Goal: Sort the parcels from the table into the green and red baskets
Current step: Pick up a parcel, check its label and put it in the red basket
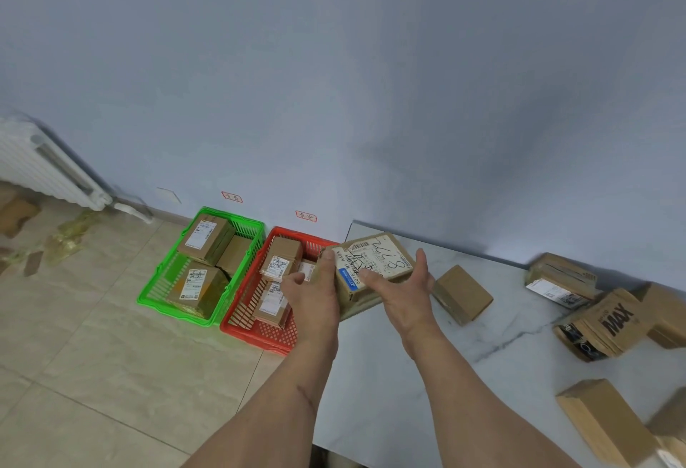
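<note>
A brown cardboard parcel (375,261) with a white label and handwritten numbers is held up over the table's left edge, close to the red basket. My left hand (315,296) grips its left end and my right hand (402,291) holds its right side from below. The red basket (260,334) sits on the floor with three labelled parcels inside. Left of it stands the green basket (163,296), holding three parcels too. On the white marble table (408,374) a small plain box (462,293) lies just right of my right hand.
Several more cardboard parcels lie at the table's right side, one printed "MAX" (608,322) and a long box (605,419) near the front. A white radiator (41,166) hangs on the wall at left, with scraps of tape on the tiled floor below. Two red labels mark the wall behind the baskets.
</note>
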